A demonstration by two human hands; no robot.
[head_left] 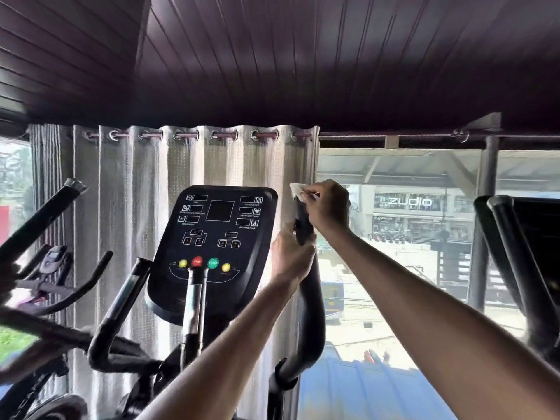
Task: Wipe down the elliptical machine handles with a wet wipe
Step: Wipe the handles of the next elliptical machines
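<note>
You are reaching up with both hands to the right handle [312, 298] of the elliptical, the black curved bar that is rising just to the right of the console [212, 237]. Your left hand [291, 256] is wrapping round this handle partway up, with its fingers curled closed about the bar and the back of the hand facing you. Your right hand [328, 207] is sitting directly above it, at the very top of the handle. Its fingers are drawn in tight and are pinching the white wipe [297, 189], holding it against the tip of the bar. A crumpled corner of the wipe is sticking out to the left past your fingertips. The two hands are lying close together, one above the other, with a short stretch of black grip showing between them. The left handle [121, 301] is standing on the far side of the console, well apart from both hands, with nothing touching it. Behind the right handle the edge of a pale curtain [181, 177] is hanging, and beside it a window [394, 237] is showing a street.
</note>
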